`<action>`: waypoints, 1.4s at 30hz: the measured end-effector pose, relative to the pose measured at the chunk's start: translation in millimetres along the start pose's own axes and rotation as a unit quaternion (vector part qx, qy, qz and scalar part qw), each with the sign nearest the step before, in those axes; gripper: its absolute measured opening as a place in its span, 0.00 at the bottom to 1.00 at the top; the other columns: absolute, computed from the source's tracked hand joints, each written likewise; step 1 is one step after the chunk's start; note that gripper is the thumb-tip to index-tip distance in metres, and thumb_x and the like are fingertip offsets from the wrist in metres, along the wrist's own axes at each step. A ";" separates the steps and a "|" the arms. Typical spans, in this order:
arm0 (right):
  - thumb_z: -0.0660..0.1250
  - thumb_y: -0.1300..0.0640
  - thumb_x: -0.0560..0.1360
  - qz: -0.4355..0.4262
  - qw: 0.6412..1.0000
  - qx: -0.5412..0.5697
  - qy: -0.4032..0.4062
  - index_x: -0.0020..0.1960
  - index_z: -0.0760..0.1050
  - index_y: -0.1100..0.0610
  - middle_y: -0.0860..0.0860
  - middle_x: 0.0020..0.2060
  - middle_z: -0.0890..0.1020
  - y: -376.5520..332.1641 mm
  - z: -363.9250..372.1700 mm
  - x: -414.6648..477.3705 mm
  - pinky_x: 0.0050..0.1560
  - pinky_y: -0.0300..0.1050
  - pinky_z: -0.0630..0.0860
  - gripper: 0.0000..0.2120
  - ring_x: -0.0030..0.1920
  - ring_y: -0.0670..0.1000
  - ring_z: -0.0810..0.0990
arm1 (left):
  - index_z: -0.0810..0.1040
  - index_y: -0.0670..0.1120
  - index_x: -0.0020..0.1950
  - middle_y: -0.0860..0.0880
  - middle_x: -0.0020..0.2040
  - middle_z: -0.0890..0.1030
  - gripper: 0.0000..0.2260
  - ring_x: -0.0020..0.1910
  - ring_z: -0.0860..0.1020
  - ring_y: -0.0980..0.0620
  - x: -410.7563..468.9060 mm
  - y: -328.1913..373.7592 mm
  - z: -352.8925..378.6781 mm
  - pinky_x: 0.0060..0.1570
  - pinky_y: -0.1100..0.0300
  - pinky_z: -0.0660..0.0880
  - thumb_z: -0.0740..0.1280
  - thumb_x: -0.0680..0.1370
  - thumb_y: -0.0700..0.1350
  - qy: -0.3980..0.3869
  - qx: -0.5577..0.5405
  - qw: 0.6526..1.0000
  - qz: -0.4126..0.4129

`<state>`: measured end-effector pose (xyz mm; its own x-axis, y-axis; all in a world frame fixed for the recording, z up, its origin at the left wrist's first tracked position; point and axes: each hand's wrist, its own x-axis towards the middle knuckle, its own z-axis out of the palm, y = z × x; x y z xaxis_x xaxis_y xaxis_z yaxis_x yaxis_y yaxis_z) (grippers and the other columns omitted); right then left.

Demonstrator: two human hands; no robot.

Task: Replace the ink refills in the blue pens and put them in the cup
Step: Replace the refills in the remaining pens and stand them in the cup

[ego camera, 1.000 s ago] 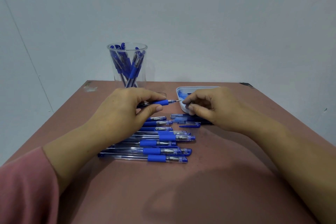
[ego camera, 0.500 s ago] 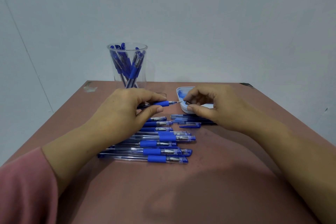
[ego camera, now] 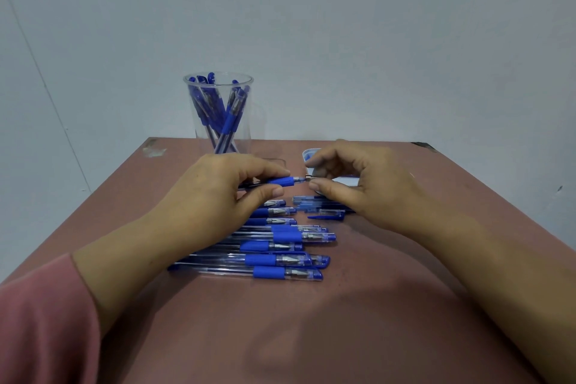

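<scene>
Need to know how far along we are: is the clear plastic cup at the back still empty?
Not empty. The clear plastic cup stands upright with several blue pens leaning inside it.

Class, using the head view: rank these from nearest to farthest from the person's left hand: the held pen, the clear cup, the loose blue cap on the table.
1. Held pen: gripped in the left hand itself.
2. Loose blue cap: on the table to its right, under the right hand.
3. Clear cup: at the table's far edge, behind the hand.
</scene>
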<state>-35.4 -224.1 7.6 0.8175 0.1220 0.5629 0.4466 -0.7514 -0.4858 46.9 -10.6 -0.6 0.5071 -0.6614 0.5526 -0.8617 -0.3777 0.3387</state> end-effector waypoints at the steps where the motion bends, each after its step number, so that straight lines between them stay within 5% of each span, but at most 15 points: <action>1: 0.73 0.58 0.72 0.003 1.000 0.002 0.004 0.47 0.76 0.40 0.40 0.41 0.82 -0.4 0.8 0.1 0.47 0.29 0.74 0.13 0.45 0.40 0.81 | 0.81 0.58 0.58 0.74 0.43 0.72 0.12 0.47 0.73 0.75 0.0 -0.2 0.1 0.46 0.80 0.68 0.68 0.75 0.53 0.003 0.000 1.000 0.001; 7: 0.68 0.54 0.76 -0.019 0.999 -0.037 -0.012 0.47 0.79 0.48 0.40 0.40 0.82 3.0 6.3 1.5 0.45 0.35 0.76 0.02 0.44 0.41 0.81 | 0.81 0.59 0.58 0.74 0.41 0.71 0.13 0.46 0.73 0.76 -0.7 0.5 1.4 0.46 0.80 0.67 0.68 0.75 0.53 0.006 -0.001 1.000 0.010; 9: 0.67 0.52 0.75 -0.023 0.999 -0.041 -0.011 0.49 0.80 0.52 0.42 0.40 0.82 4.8 5.7 1.4 0.46 0.38 0.76 0.06 0.44 0.42 0.81 | 0.81 0.59 0.58 0.74 0.41 0.71 0.12 0.46 0.73 0.75 -0.5 -0.2 1.0 0.45 0.79 0.68 0.68 0.75 0.53 0.006 0.005 1.000 0.012; 14: 0.73 0.57 0.72 -0.075 0.993 -0.087 0.013 0.52 0.79 0.54 0.44 0.41 0.81 5.5 2.0 0.6 0.47 0.27 0.72 0.09 0.44 0.40 0.79 | 0.81 0.58 0.58 0.75 0.42 0.71 0.13 0.46 0.73 0.75 -0.4 -0.2 0.4 0.46 0.79 0.67 0.67 0.75 0.53 0.013 0.010 1.000 0.021; 19: 0.69 0.54 0.75 -0.093 0.988 -0.123 0.015 0.50 0.81 0.56 0.47 0.38 0.82 8.2 4.9 2.3 0.43 0.35 0.73 0.07 0.41 0.45 0.78 | 0.81 0.59 0.58 0.75 0.42 0.71 0.17 0.46 0.73 0.75 -0.3 2.0 -0.4 0.43 0.77 0.68 0.61 0.73 0.60 0.016 0.006 0.999 0.031; 25: 0.73 0.57 0.73 -0.100 0.988 -0.118 0.024 0.52 0.79 0.54 0.44 0.39 0.80 8.3 3.8 2.0 0.45 0.29 0.72 0.09 0.42 0.42 0.78 | 0.81 0.59 0.59 0.76 0.42 0.69 0.16 0.46 0.72 0.75 0.1 -0.6 0.2 0.44 0.74 0.66 0.62 0.74 0.58 0.019 0.020 0.999 0.036; 30: 0.67 0.49 0.76 -0.094 0.988 -0.119 0.009 0.54 0.80 0.55 0.46 0.39 0.81 9.7 5.2 1.6 0.43 0.34 0.73 0.12 0.41 0.45 0.78 | 0.81 0.58 0.59 0.76 0.41 0.69 0.17 0.44 0.73 0.72 1.2 0.4 -0.6 0.44 0.73 0.67 0.61 0.74 0.59 0.017 0.028 0.999 0.044; 34: 0.73 0.56 0.72 -0.094 0.989 -0.109 0.019 0.54 0.78 0.54 0.44 0.40 0.80 9.3 3.3 0.6 0.47 0.30 0.73 0.11 0.43 0.43 0.78 | 0.81 0.56 0.58 0.75 0.42 0.69 0.13 0.45 0.73 0.67 0.6 0.2 -0.6 0.45 0.72 0.68 0.68 0.75 0.52 0.021 0.034 0.998 0.044; 37: 0.70 0.56 0.75 -0.110 0.985 -0.132 0.014 0.49 0.80 0.56 0.47 0.38 0.81 9.4 5.1 2.5 0.44 0.33 0.72 0.05 0.40 0.44 0.77 | 0.81 0.57 0.58 0.75 0.41 0.69 0.14 0.43 0.73 0.70 0.8 0.0 -0.2 0.45 0.72 0.68 0.65 0.74 0.56 0.021 0.030 0.998 0.045; 42: 0.72 0.54 0.72 -0.099 0.989 -0.110 0.016 0.56 0.79 0.54 0.45 0.40 0.81 10.4 3.4 -0.3 0.47 0.32 0.74 0.13 0.43 0.43 0.79 | 0.81 0.58 0.58 0.76 0.41 0.69 0.15 0.44 0.72 0.73 0.6 -1.1 0.4 0.44 0.73 0.67 0.64 0.74 0.57 0.021 0.025 0.999 0.043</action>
<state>-29.8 -229.8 0.2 0.7081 0.2628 0.6553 0.5045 -0.8377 -0.2092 48.1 -10.8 -0.9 0.4300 -0.6660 0.6095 -0.9016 -0.3523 0.2512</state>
